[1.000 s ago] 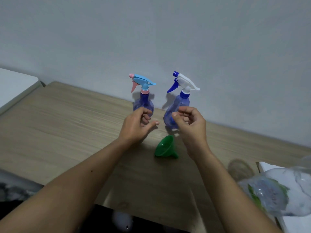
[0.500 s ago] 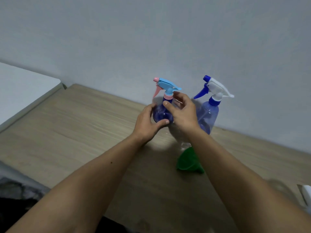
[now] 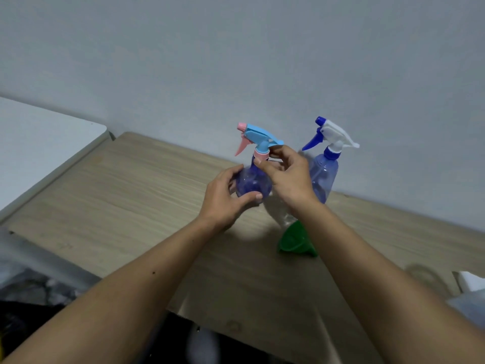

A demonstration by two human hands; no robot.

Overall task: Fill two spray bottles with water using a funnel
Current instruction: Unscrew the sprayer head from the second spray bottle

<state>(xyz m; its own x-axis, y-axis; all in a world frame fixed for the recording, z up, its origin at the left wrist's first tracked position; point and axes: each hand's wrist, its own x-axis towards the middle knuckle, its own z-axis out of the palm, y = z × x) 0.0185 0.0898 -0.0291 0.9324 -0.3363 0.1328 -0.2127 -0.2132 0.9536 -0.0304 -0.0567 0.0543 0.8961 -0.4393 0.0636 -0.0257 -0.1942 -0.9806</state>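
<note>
A round blue spray bottle [image 3: 250, 183] with a light-blue and pink trigger head [image 3: 258, 139] is held just above the wooden table [image 3: 131, 195]. My left hand [image 3: 223, 200] wraps its body from the left. The fingers of my right hand [image 3: 287, 177] pinch the pink collar under the trigger head. A taller blue spray bottle [image 3: 324, 177] with a white and dark-blue head stands behind, to the right, near the wall. A green funnel [image 3: 295, 240] lies on its side on the table, partly hidden by my right forearm.
A white surface [image 3: 39, 143] adjoins the table on the left. A white object [image 3: 469, 283] and a blurred clear plastic thing [image 3: 469, 308] show at the right edge. The grey wall runs close behind the bottles. The table's front edge lies near my elbows.
Both hands went from hovering in front of the bottles to gripping the pink-collared bottle, left on the body, right on the collar. The view has shifted, so everything sits further right.
</note>
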